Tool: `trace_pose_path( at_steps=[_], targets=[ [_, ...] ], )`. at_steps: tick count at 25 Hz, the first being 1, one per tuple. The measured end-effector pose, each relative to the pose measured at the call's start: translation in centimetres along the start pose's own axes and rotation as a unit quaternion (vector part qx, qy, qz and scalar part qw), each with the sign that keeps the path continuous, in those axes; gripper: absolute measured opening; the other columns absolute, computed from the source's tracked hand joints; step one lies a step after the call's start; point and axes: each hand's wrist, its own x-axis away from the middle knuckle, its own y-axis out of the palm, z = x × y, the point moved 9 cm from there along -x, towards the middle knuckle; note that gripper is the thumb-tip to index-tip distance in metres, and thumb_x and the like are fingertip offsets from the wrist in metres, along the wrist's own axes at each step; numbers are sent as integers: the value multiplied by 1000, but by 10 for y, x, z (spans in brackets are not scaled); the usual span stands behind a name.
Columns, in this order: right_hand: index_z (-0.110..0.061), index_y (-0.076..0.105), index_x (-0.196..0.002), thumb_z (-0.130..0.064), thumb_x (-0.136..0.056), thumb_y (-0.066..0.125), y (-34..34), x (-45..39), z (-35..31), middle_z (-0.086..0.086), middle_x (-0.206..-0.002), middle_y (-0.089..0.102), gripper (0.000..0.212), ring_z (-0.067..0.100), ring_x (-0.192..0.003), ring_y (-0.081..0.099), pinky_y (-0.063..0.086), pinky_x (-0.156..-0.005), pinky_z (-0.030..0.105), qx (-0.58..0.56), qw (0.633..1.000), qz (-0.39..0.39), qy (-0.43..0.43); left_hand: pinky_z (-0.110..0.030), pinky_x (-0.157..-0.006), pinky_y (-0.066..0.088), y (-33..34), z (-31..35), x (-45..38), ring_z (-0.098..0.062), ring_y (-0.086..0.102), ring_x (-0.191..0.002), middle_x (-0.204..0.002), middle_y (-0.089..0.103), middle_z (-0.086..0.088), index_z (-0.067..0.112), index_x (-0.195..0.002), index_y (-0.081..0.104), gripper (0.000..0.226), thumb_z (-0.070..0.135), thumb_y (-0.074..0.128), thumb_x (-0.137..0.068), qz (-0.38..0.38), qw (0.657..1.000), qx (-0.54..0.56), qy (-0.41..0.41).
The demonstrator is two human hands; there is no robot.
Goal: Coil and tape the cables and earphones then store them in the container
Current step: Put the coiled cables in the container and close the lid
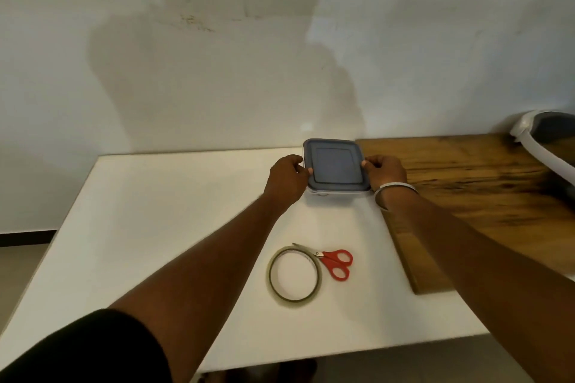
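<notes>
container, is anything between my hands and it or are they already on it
Nothing visible stands in the way. The left hand and right hand already grip opposite sides of the container, lid on, at the far edge of the white table. The tape roll and scissors lie nearer you, apart from it.

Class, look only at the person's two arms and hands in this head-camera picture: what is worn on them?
The left arm is bare from the hand to above the elbow, where a short black sleeve begins. The right hand has a thin silver metal bangle round the wrist; the forearm is bare, with no sleeve in view. No rings or watch show.
</notes>
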Motion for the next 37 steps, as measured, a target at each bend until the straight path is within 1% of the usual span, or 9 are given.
trace_pose_path(
  at_steps=[4,8,12,14,17,19,22,27,37],
  targets=[
    [-2,58,-123,-13,-94,52,-9,-13,9,17,-123,61,32,32,-110,58,40,-87,24,31,999,12,5,-44,-100,48,21,6,-6,-31,62,-108,-122,61,-13,5,-135,49,45,19,61,-93,-16,1000,-16,2],
    [-1,58,-122,-16,-94,53,-14,-10,9,20,-124,58,32,35,-109,57,44,-93,32,68,997,30,-8,-41,-98,50,19,4,2,-30,65,-103,-122,60,-11,6,-136,47,49,25,61,-94,-27,1000,-9,-7],
    [-2,57,-113,-14,-86,61,-22,56,-10,21,-120,47,29,35,-109,46,40,-92,39,149,973,124,-128,-28,-87,49,-12,-21,39,-21,62,-95,-114,62,-9,10,-124,57,36,28,60,-93,-26,993,-119,-14],
    [-9,58,-111,-17,-86,62,1,107,-13,13,-118,49,27,29,-108,49,43,-90,39,134,972,52,-184,-19,-76,40,-25,-39,70,-13,56,-89,-110,60,-6,12,-118,61,32,31,62,-92,-31,984,-175,-28],
    [-19,58,-116,-26,-88,60,40,172,6,2,-120,53,29,22,-111,50,45,-91,38,173,956,-87,-221,-19,-78,37,-28,-54,113,-13,54,-91,-107,55,-4,14,-112,60,37,40,66,-87,-19,983,-180,-32],
    [-19,59,-119,-28,-88,60,50,198,14,2,-122,56,33,23,-112,52,46,-91,36,224,936,-99,-251,-23,-78,41,-22,-55,136,-15,54,-89,-107,51,-3,14,-112,58,40,42,67,-86,-18,981,-194,-21],
    [-15,64,-112,-23,-86,63,53,214,15,5,-109,63,27,24,-96,60,51,-81,32,254,920,-71,-291,-29,-79,46,-14,-52,155,-21,57,-96,-115,49,-6,12,-117,54,31,26,61,-91,-23,972,-235,0],
    [-16,63,-107,-18,-87,61,40,197,26,6,-98,60,21,21,-80,59,51,-67,30,308,909,-32,-278,-27,-76,43,-8,-42,148,-24,56,-96,-116,50,-9,11,-117,56,25,8,52,-93,1,977,-214,6],
    [-12,64,-101,-14,-81,68,-1,146,59,10,-98,61,21,25,-85,59,48,-72,38,404,891,27,-207,-25,-75,39,31,-13,116,-25,57,-101,-116,51,-12,5,-116,56,23,11,52,-95,22,976,-215,16]
  ],
)
